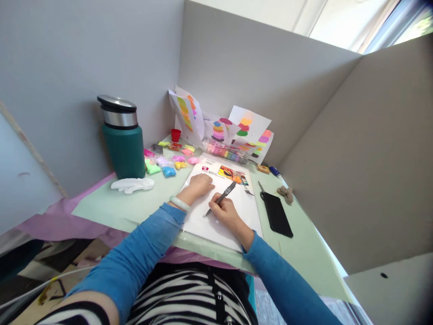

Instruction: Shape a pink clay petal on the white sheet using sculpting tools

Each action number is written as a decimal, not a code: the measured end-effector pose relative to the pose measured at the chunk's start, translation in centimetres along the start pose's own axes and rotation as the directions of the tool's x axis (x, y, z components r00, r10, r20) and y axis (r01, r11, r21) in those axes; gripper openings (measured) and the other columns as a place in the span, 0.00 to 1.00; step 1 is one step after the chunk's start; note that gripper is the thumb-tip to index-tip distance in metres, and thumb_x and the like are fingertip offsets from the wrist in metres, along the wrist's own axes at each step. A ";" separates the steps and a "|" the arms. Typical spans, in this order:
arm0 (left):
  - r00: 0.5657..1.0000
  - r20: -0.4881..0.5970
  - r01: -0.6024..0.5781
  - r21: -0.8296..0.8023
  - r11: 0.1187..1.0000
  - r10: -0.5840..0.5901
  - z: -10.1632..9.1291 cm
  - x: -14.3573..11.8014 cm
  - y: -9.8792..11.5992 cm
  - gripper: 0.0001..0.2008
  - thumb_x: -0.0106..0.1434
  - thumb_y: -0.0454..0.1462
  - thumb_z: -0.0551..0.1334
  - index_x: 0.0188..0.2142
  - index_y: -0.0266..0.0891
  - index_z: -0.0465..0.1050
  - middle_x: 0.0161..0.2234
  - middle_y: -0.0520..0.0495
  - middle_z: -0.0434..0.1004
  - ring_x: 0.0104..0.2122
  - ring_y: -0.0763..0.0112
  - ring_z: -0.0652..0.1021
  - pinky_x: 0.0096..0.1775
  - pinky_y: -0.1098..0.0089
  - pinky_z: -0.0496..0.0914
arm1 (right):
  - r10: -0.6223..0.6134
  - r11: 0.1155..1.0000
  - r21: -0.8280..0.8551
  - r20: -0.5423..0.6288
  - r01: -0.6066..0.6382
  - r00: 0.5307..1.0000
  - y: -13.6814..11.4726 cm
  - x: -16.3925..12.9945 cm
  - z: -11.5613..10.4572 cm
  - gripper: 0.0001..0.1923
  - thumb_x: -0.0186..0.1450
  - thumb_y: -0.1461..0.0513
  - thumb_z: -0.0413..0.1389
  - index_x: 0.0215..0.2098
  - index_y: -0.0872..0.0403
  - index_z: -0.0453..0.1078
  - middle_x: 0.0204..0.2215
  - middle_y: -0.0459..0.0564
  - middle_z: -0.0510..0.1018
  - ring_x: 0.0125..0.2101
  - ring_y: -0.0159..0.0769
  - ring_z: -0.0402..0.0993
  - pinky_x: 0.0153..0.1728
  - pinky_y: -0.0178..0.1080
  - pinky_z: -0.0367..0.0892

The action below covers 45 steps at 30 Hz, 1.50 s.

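My right hand (227,212) is closed around a dark grey pen (228,190), whose tip points down and left at a sheet of white paper (230,228). A few faint marks show near the tip. On the upper left part of the sheet rests my left hand (200,183), palm down and holding nothing, its fingers lying on the paper. Just beyond both hands, the printed cover (226,173) of a paper pad shows above the sheet, with a colourful picture on it.
A green flask (123,151) stands at the left behind a white glove (132,185). Several coloured clay packets (169,171) and a small red cup (176,135) lie farther back. Painted sheets (250,124) lean on the partition. A black phone (276,214) lies right.
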<state>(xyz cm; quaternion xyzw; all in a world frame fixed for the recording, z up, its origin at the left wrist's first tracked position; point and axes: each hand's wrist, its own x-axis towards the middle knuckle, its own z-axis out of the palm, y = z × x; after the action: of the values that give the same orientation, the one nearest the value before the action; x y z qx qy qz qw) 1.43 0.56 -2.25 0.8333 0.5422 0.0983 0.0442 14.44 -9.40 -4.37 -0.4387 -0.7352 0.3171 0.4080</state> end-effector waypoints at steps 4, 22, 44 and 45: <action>1.000 0.001 -0.003 -0.003 1.000 0.003 -0.1 0.0 0.0 0.17 0.61 0.45 0.54 0.42 0.41 0.76 0.44 0.41 0.77 0.45 0.60 0.76 0.43 0.66 0.69 | -0.007 1.000 -0.010 0.001 0.007 1.000 0.0 0.0 0.0 0.08 0.60 0.60 0.51 0.25 0.53 0.60 0.16 0.40 0.61 0.18 0.27 0.56 0.21 0.31 0.54; 1.000 0.012 0.000 -0.003 1.000 0.000 -0.2 -0.1 0.1 0.17 0.62 0.46 0.54 0.42 0.42 0.76 0.45 0.42 0.77 0.45 0.59 0.75 0.43 0.67 0.68 | -0.010 0.999 -0.037 -0.020 0.009 1.000 0.1 0.1 -0.1 0.08 0.59 0.60 0.50 0.24 0.53 0.60 0.17 0.41 0.62 0.19 0.27 0.57 0.23 0.31 0.55; 1.000 0.011 0.010 -0.018 1.000 -0.009 -0.1 -0.1 0.1 0.16 0.61 0.44 0.54 0.42 0.42 0.76 0.45 0.42 0.77 0.46 0.61 0.75 0.44 0.67 0.68 | 0.001 0.999 -0.036 -0.029 -0.002 1.000 -0.1 0.0 -0.1 0.09 0.60 0.58 0.50 0.24 0.53 0.60 0.16 0.40 0.61 0.18 0.27 0.56 0.21 0.31 0.54; 1.000 0.009 0.007 -0.015 1.000 -0.007 -0.1 -0.1 0.0 0.16 0.61 0.44 0.54 0.42 0.42 0.76 0.45 0.42 0.77 0.46 0.61 0.75 0.44 0.68 0.68 | 0.000 0.999 -0.036 -0.028 -0.001 1.000 -0.2 0.0 -0.1 0.09 0.60 0.58 0.50 0.24 0.53 0.60 0.16 0.40 0.61 0.18 0.27 0.56 0.21 0.31 0.54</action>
<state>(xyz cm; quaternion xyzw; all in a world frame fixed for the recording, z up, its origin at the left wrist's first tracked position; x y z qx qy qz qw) 1.39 0.43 -2.16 0.8314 0.5443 0.0987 0.0532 14.45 -9.45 -4.20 -0.4506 -0.7349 0.2979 0.4100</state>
